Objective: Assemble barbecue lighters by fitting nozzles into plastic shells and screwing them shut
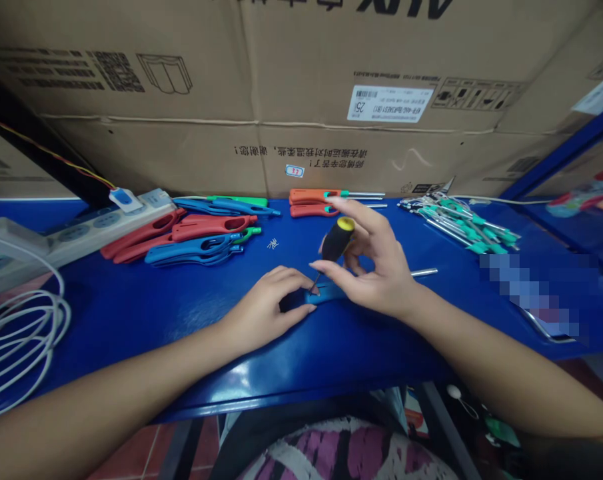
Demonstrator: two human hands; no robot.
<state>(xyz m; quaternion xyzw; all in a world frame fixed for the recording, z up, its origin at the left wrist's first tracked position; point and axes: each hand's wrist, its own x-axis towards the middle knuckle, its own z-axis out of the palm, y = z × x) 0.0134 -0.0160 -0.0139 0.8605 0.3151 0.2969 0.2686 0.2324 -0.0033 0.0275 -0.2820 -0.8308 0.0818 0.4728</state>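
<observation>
My left hand [274,303] pinches the end of a blue lighter [326,293] that lies flat on the table. Between my right fingers is a small screwdriver [337,240] with a black and yellow handle. Its shaft tilts down and its tip meets the lighter beside my left fingertips. My right hand [376,267] covers much of the lighter, whose metal tube [425,272] sticks out to the right. A few tiny screws [272,244] lie on the table behind my left hand. Two orange-red lighters [311,203] with metal tubes rest behind my right hand.
Red lighter shells [206,228] and blue lighter shells [196,250] are piled at the left by a power strip [106,220] and a coiled white cable [26,333]. Metal tubes with green parts [461,223] lie at the right, near a phone-like object [541,300]. Cardboard boxes [181,147] stand behind.
</observation>
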